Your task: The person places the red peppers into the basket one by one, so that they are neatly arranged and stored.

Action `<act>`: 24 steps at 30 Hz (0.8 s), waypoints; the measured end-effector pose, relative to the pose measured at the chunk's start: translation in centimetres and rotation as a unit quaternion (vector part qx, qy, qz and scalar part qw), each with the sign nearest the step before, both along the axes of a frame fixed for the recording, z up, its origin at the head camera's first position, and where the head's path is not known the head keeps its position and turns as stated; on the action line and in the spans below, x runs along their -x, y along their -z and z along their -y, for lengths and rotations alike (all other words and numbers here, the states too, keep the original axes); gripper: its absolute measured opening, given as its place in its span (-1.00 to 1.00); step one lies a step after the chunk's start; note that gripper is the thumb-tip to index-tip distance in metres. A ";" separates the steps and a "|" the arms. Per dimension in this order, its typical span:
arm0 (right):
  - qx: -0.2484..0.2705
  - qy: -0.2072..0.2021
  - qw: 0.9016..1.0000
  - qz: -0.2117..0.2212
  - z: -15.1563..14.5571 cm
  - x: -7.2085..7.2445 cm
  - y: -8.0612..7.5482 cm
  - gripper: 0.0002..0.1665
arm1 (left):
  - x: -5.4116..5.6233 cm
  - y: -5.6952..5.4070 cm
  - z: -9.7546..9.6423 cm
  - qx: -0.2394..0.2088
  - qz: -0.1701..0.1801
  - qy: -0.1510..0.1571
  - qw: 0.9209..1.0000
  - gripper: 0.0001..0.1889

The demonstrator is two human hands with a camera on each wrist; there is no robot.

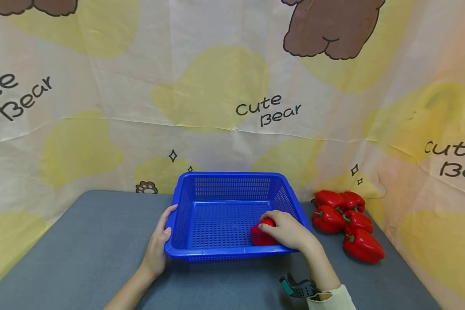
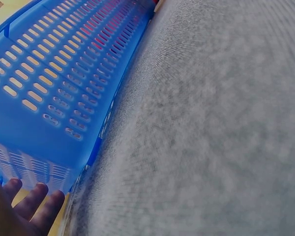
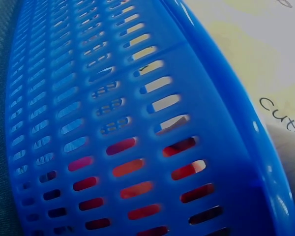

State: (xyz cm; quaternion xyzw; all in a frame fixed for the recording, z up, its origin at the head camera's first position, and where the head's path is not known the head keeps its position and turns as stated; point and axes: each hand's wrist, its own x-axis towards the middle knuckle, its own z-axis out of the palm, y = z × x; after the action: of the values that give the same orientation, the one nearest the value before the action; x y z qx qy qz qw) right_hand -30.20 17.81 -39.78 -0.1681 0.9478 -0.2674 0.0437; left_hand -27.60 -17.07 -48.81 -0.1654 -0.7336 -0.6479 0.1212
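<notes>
The basket point(image 1: 224, 252), blue and of slotted plastic, stands on the grey table point(image 1: 108, 245), its mouth facing up and its far rim near the cloth point(image 1: 217, 86). The left hand point(image 1: 157, 247) is at the basket's left end, outside the rim; its fingers lie apart and fairly straight against the outer wall — the left wrist view shows three of them there — and the thumb points toward the rim. The right hand point(image 1: 283, 228) reaches over the near right part of the rim, fingers and thumb bent around a red pepper point(image 1: 261, 236) in the basket's near right corner. The hand and the near rim cover part of the pepper; whether a second one lies beneath it, I cannot tell. Red shows through several slots of the basket wall in the right wrist view. Five more peppers point(image 1: 357, 221), red with green stems, lie close together on the table to the right of the basket, the nearest on its side. A dark band point(image 1: 300, 287) with a teal part is at the right wrist, next to a pale sleeve point(image 1: 331, 299). The cloth behind is patterned — yellow patches, brown bear figures and the words "cute Bear".
</notes>
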 end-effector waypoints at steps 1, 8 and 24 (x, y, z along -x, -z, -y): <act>-0.001 0.003 1.000 0.001 0.0 0.0 0.0 -0.65 | 0.0 0.0 0.0 -0.002 0.000 0.002 1.000 -0.40; -0.007 0.014 1.000 0.004 -0.1 0.0 0.0 -0.70 | 0.0 0.0 -0.1 0.002 -0.005 -0.004 1.000 -0.40; -0.015 0.005 1.000 -0.017 -0.4 0.1 0.0 -0.72 | 0.2 0.1 -0.1 0.006 -0.003 -0.003 1.000 -0.41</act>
State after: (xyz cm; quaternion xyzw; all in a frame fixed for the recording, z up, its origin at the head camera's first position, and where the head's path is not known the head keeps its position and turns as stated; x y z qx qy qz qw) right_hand -30.30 18.19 -39.81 -0.1670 0.9533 -0.2500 0.0284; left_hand -27.77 -17.01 -48.94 -0.1661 -0.7374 -0.6428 0.1243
